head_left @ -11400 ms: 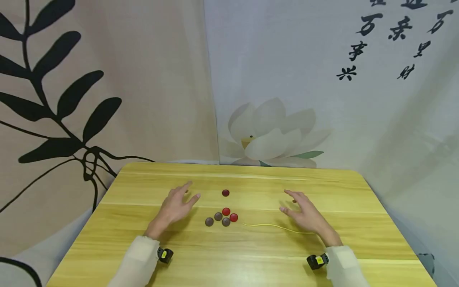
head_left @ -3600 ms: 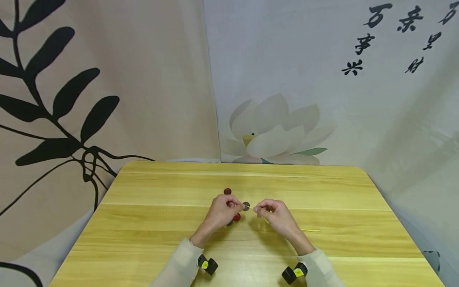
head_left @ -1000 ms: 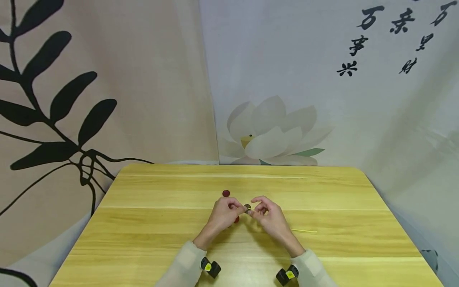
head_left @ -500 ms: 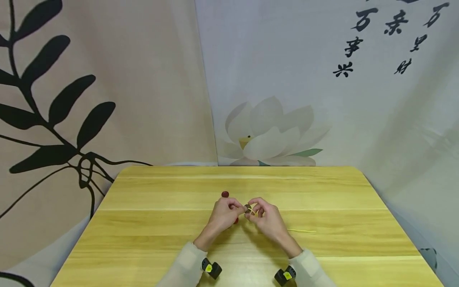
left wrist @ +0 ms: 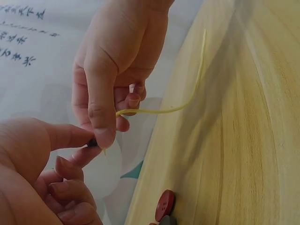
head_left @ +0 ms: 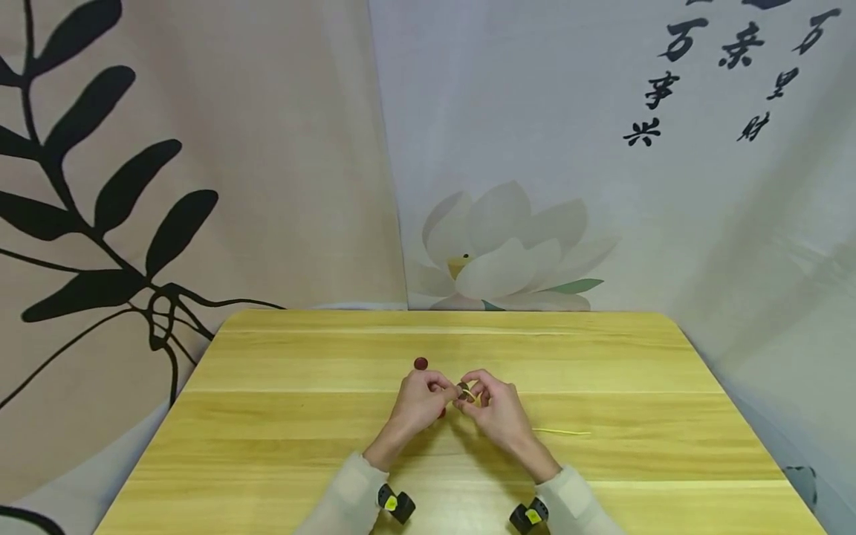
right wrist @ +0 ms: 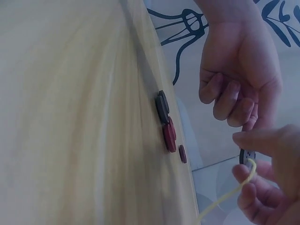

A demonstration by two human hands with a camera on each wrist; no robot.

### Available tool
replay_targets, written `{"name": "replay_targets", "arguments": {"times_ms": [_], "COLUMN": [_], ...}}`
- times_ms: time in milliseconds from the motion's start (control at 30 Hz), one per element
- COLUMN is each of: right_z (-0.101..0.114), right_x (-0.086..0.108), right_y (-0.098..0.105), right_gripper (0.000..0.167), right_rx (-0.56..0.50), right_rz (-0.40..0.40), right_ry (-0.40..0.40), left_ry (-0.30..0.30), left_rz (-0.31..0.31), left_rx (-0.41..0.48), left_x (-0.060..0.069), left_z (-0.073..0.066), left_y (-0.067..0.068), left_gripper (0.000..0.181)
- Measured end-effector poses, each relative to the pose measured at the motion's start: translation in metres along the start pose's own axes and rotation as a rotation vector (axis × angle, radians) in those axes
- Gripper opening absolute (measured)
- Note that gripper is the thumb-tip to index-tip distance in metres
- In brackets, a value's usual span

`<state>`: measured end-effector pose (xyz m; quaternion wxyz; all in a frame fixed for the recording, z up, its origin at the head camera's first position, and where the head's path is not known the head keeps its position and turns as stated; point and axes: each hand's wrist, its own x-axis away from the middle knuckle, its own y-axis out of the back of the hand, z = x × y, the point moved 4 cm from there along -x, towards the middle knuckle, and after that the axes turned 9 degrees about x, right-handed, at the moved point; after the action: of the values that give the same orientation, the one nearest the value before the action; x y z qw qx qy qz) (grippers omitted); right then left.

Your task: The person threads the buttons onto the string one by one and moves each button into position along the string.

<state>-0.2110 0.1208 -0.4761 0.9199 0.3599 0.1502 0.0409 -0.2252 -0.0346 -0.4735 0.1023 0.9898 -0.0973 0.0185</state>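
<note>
My left hand [head_left: 416,403] pinches a dark grey button [right wrist: 246,157] between thumb and index finger, above the table. Right beside it, my right hand [head_left: 503,416] has its thumb and index fingertips at the same button, with a yellow cord [left wrist: 164,111] between them. At the button's face the cord bends, and its short tip shows below the right thumb in the left wrist view. Whether the tip passes through a hole is hard to see. The cord's long end trails down to the table behind the right hand.
A dark red button [head_left: 420,363] lies on the wooden table [head_left: 301,342] beyond the left hand. Brighter red buttons [right wrist: 169,136] and dark grey buttons [right wrist: 162,107] lie close together, mostly hidden under that hand in the head view. A printed cloth [head_left: 321,148] hangs behind.
Both hands, first open and apart, have come together, with a grey button and the cord lifted from the table. Over the last second the right fingertips have closed in at the button.
</note>
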Motion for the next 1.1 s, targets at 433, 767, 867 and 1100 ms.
{"name": "replay_targets", "arguments": {"times_ms": [433, 767, 867, 1100], "right_z": [-0.004, -0.014, -0.016, -0.019], "right_x": [0.005, 0.008, 0.008, 0.007], "right_y": [-0.006, -0.005, -0.004, 0.000], "right_gripper": [0.029, 0.025, 0.027, 0.031], "right_rx": [-0.002, -0.100, -0.147, -0.217], "right_rz": [0.001, 0.076, 0.101, 0.152], "right_ry": [-0.009, -0.072, -0.074, -0.101], "left_ry": [-0.042, -0.040, -0.042, -0.033], "left_rz": [0.008, -0.013, -0.012, 0.015], "left_rx": [-0.015, -0.020, -0.026, -0.029], "left_x": [0.004, 0.006, 0.005, 0.003], "left_z": [0.004, 0.007, 0.008, 0.008], "left_y": [-0.001, 0.004, 0.005, 0.004], "left_gripper": [0.010, 0.012, 0.011, 0.010]}}
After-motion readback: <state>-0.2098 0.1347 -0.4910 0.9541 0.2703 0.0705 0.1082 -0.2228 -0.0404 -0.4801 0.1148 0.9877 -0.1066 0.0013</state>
